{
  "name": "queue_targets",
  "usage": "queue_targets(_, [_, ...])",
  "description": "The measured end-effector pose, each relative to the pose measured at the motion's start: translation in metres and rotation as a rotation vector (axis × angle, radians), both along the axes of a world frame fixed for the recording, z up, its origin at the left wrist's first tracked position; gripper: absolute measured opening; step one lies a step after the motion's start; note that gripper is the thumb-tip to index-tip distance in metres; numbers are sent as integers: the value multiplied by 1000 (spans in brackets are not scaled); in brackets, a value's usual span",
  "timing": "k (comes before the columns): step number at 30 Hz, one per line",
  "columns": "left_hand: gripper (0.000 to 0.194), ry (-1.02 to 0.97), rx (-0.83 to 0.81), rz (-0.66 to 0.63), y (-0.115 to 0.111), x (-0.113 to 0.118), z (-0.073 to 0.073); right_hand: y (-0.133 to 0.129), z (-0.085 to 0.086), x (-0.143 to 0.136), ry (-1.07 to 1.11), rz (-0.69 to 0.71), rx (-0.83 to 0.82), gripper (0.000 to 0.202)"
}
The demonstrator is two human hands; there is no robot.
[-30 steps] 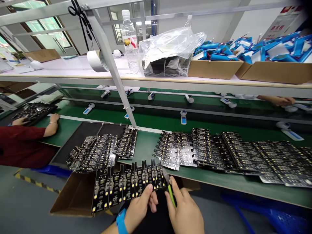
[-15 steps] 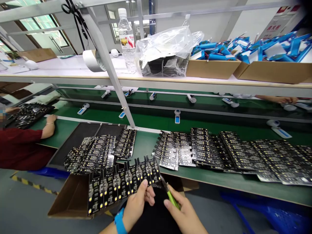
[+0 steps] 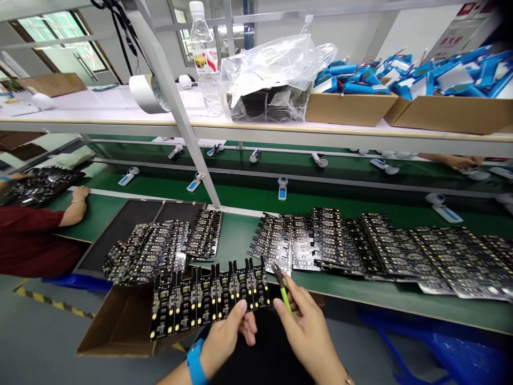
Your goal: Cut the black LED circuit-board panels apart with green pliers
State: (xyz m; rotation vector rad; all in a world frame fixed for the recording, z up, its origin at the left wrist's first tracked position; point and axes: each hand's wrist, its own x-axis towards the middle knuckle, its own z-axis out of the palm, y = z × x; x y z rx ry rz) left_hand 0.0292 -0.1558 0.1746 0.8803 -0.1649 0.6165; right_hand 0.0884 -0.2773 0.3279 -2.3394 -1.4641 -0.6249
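Note:
My left hand (image 3: 230,334), with a blue wristband, grips the lower edge of a black circuit board panel (image 3: 206,299) dotted with yellowish LEDs. The thumb lies on its face and the other fingers are behind or below. My right hand (image 3: 302,321) is wrapped round the green handles of a pair of cutting pliers (image 3: 282,289). Their dark jaws point up and left, just right of the panel's right end and apart from it. Beyond them, rows of similar panels (image 3: 332,240) lie overlapped on the green bench (image 3: 236,235).
More panels (image 3: 156,251) lie at left on a black tray (image 3: 108,235). An open cardboard box (image 3: 116,326) stands below the held panel. Behind the bench, a green conveyor (image 3: 248,195) carries white devices. A metal post (image 3: 180,112) rises to the shelf. A co-worker's arm (image 3: 74,208) rests at left.
The pliers have moved up and slightly right, away from the panel's end, and their jaws are now in plain view. The panel has shifted slightly right. Devices on the conveyor have moved slightly.

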Motion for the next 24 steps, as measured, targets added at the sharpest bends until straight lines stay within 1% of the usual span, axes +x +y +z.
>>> queue_targets(3, [72, -26, 13, -11, -1, -1, 3, 14, -1, -5, -61, 17, 0, 58])
queue_targets(6, [74, -14, 19, -8, -2, -1, 6, 18, -7, -1, -78, 38, -29, 54])
queue_targets(7, [74, -9, 21, -5, -3, -1, 7, 18, -9, 0, -96, 25, -37, 53])
queue_targets(8, [74, -2, 27, 3, -3, -1, 6, 18, -11, 1, -137, -13, -42, 53])
queue_targets(10, [71, 48, 60, 48, -1, 0, 3, 17, -16, 2, -256, -143, -51, 56])
queue_targets(11, [69, 99, 89, 95, 3, 1, -1, 15, -17, 2, -299, -210, -66, 58])
queue_targets(12, [65, 152, 125, 174, 9, 2, -7, 13, -18, 4, -314, -270, -103, 58])
queue_targets(13, [59, 198, 158, 280, 17, 4, -15, 9, -18, 7, -295, -323, -160, 57])
queue_targets(15, [44, 242, 199, 505, 42, 10, -35, -2, -18, 18, -205, -432, -308, 55])
queue_targets(16, [38, 237, 199, 599, 56, 15, -46, -10, -18, 25, -163, -494, -372, 54])
queue_targets(17, [37, 228, 189, 663, 72, 21, -56, -18, -17, 33, -124, -549, -422, 54])
queue_targets(19, [41, 246, 156, 740, 106, 37, -75, -35, -17, 49, -60, -590, -452, 55])
queue_targets(21, [40, 317, 128, 818, 142, 55, -87, -48, -18, 63, -5, -594, -465, 55])
queue_targets(22, [38, 366, 120, 854, 160, 64, -90, -52, -19, 68, 18, -589, -473, 55])
queue_targets(24, [33, 463, 126, 905, 198, 80, -91, -56, -20, 74, 43, -584, -482, 57])
